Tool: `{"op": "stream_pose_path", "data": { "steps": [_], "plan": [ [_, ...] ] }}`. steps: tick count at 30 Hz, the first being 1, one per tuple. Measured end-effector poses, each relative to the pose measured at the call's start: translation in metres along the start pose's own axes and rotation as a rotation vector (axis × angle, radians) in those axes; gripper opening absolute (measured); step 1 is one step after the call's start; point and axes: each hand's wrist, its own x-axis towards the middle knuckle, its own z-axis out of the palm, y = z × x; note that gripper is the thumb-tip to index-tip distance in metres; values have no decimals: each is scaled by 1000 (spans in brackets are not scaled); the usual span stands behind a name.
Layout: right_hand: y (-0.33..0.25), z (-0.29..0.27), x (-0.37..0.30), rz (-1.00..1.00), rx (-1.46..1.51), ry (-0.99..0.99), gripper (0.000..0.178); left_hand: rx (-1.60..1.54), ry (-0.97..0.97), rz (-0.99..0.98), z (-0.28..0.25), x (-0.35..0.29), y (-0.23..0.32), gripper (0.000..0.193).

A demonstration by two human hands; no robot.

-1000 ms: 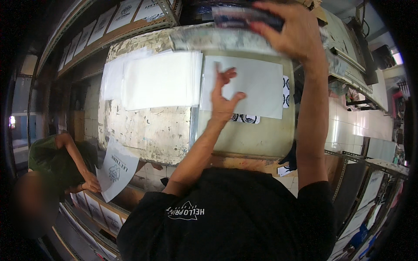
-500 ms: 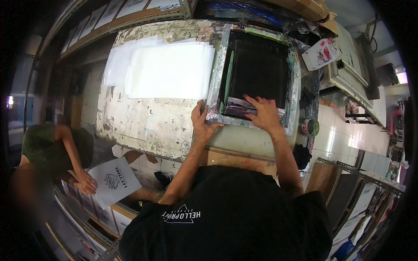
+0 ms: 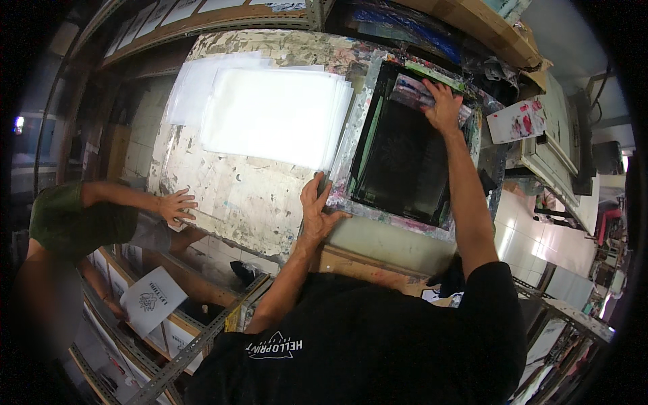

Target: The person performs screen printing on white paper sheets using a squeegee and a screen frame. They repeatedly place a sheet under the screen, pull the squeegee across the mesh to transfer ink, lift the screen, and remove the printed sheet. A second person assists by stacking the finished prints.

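Observation:
A screen-printing frame (image 3: 391,219) with dark mesh (image 3: 405,158) lies at the right of the worktable. My right hand (image 3: 444,108) grips an ink-stained squeegee (image 3: 410,91) at the far end of the mesh, fingers over its top. A faint design shows in the mesh. At the near left corner of the frame, my left hand (image 3: 316,214) holds on, fingers along the side and thumb along the near edge. Left of the frame lies a stack of white sheets (image 3: 270,115).
The paint-flecked worktable (image 3: 229,182) reaches left. There, a co-worker's hand (image 3: 177,206) is at the table edge; the other holds a printed sheet (image 3: 154,302) above a rack. A red-stained white card (image 3: 516,121) sits beyond the frame. Metal shelving (image 3: 202,23) stands behind.
My right hand has moved the squeegee from the near end of the mesh to the far end. The co-worker's sheet went lower, and one hand came to the table edge.

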Motion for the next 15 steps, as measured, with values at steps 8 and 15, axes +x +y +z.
{"op": "stream_pose_path", "data": {
  "steps": [8,15],
  "plan": [
    [16,-2,20,-216,58,103,50,21,56,18,-5,2,10,92],
    [-61,-34,-101,-57,29,15,47,-80,98,-57,2,-6,11,90]
  ]
}}
